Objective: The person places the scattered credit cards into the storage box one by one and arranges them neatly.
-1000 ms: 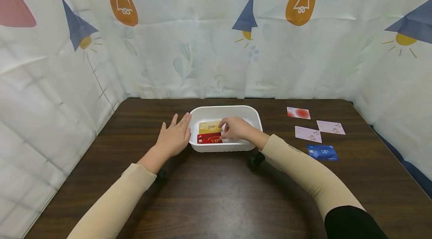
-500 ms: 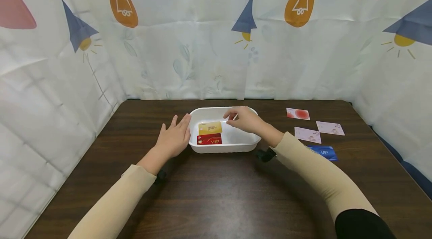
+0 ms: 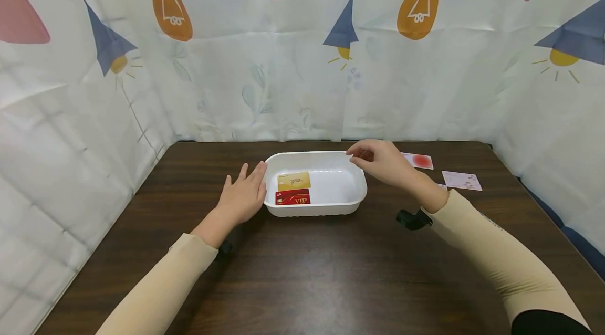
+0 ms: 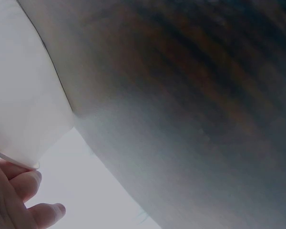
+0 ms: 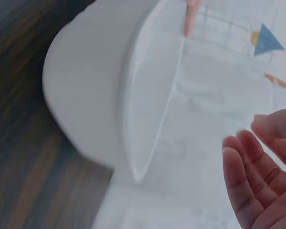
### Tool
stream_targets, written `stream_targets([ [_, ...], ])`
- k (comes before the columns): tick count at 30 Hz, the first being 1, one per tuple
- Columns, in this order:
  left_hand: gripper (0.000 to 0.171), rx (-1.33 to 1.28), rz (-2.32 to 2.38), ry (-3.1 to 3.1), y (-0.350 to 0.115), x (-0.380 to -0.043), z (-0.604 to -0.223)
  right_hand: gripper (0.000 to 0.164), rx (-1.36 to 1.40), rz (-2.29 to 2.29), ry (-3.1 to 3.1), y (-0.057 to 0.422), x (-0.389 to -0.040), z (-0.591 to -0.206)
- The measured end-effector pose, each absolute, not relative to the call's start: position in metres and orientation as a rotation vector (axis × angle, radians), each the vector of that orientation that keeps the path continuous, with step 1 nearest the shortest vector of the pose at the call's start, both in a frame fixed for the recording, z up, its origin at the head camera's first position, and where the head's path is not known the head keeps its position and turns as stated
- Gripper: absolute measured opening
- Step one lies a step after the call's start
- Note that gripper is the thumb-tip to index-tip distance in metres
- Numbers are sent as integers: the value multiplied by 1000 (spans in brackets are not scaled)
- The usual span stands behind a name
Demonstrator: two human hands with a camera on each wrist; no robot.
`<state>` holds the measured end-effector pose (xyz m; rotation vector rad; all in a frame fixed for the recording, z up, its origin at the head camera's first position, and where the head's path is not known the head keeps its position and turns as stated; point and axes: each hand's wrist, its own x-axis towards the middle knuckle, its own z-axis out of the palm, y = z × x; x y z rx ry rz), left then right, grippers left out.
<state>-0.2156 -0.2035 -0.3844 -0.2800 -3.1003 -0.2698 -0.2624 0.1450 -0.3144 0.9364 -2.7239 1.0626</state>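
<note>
A white plastic tray (image 3: 336, 182) sits on the table with a gold card (image 3: 294, 181) above a red VIP card (image 3: 293, 197) on its left side. My left hand (image 3: 242, 194) touches the tray's left rim with straight, spread fingers. In the left wrist view, those fingertips (image 4: 31, 183) lie against the white wall. Over the tray's right rim hovers my right hand (image 3: 385, 163), fingers loosely bent. Nothing shows between its thumb and fingers (image 5: 236, 171) in the right wrist view.
On the dark wooden table (image 3: 302, 272), right of the tray, lie a card with a red circle (image 3: 423, 161) and a pale pink card (image 3: 462, 180). Another pink card is mostly behind my right wrist, and the blue card is hidden. A patterned curtain (image 3: 293, 83) hangs behind.
My right hand has risen from beside the two cards in the tray and moved right to beyond its rim. The cards stay in the tray. My left hand has kept its place.
</note>
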Motion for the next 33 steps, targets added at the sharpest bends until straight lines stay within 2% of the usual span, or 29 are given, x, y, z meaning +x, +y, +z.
stream_targets([
  [9, 62, -283, -269, -3098, -204, -217, -386, 18, 806, 1044, -2712, 201, -258, -315],
  [21, 62, -288, -254, -3104, -205, -218, -386, 24, 628, 1051, -2676, 244, -255, -322],
  [33, 63, -286, -259, -3112, -205, -217, -385, 30, 674, 1012, -2924, 286, -261, -337],
])
